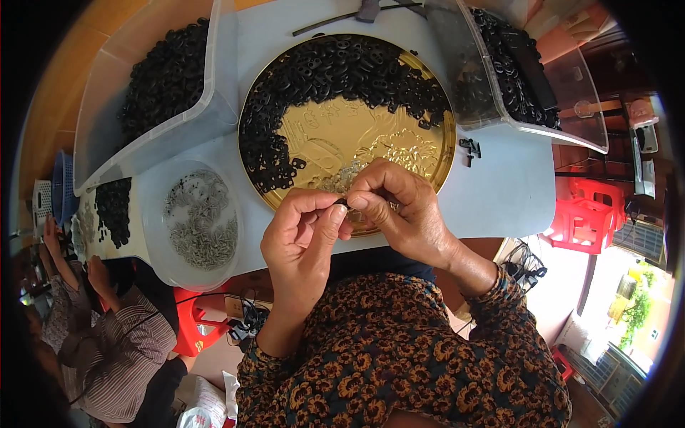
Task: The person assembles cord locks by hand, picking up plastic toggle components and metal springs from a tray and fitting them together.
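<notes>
While both hands meet low over the near edge of the round gold tray, a small black piece sits between their fingertips, apparently midway through being worked on. The left hand is closed in a pinch, thumb and index finger holding this piece, its other fingers curled loosely behind. The right hand is mostly curled as well, with thumb and index tips brought right up to the same spot; whether it grips the black piece itself or some tiny part against it cannot be told, since the fingers cover it. Judging from how things lie, plenty is left: black two-holed links are heaped in a thick band along the far and left sides of the tray, while its middle is bare and shows embossed decoration. Small clear or silvery bits lie on the tray just beyond the fingertips, and many more such bits fill a round translucent tub to the left on the pale blue desk. The clear plastic bin at left and the clear plastic bin at right both hold large loads of black parts, so the work seems far from finished, though which of these are already done and which are waiting is not visible. A few black pieces lie on the desk, to the right of the tray.
</notes>
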Demonstrator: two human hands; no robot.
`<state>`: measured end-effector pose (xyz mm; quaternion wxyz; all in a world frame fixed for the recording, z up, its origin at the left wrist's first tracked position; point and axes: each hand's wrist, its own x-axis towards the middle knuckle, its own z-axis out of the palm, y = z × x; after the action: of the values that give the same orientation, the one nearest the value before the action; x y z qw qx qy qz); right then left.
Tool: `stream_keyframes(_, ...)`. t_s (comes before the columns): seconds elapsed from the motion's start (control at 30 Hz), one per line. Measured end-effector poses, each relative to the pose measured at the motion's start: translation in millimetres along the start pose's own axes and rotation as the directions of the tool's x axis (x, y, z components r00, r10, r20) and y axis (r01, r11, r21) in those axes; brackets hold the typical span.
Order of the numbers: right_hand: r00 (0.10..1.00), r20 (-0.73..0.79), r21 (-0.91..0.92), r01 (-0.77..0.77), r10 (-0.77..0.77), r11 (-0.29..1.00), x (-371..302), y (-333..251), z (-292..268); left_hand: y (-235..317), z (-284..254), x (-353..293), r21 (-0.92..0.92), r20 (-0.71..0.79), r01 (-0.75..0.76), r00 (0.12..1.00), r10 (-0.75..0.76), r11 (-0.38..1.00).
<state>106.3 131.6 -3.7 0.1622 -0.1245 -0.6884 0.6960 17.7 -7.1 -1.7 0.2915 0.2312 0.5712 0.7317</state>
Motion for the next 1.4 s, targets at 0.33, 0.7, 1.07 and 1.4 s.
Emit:
stream_keyframes(0.33, 0.968, 0.037, 0.344, -0.245, 0.247, 0.906, -4, 2, 1, 4, 4, -2, -0.092, 0.004, 0.078, 0.997, -0.078, 0.993)
stream_keyframes(0.7, 0.982, -0.134, -0.085, 0.12, -0.131, 0.989, -6, 16, 5, -2, 10, -6, 0.119, 0.015, -0.078, 0.997, 0.077, 0.99)
stream_keyframes(1.07, 0.978, -0.129, 0.097, -0.153, 0.165, 0.983, 0, 7, 4, -12, 11, 2, 0.021, -0.081, 0.037, 0.996, -0.035, 0.999)
stream_keyframes(1.4, 0.987, 0.125, -0.194, 0.127, -0.103, 0.973, 8, 5, -24, -6, -2, 4, -0.013, 0.029, 0.09, 0.996, -0.089, 0.996)
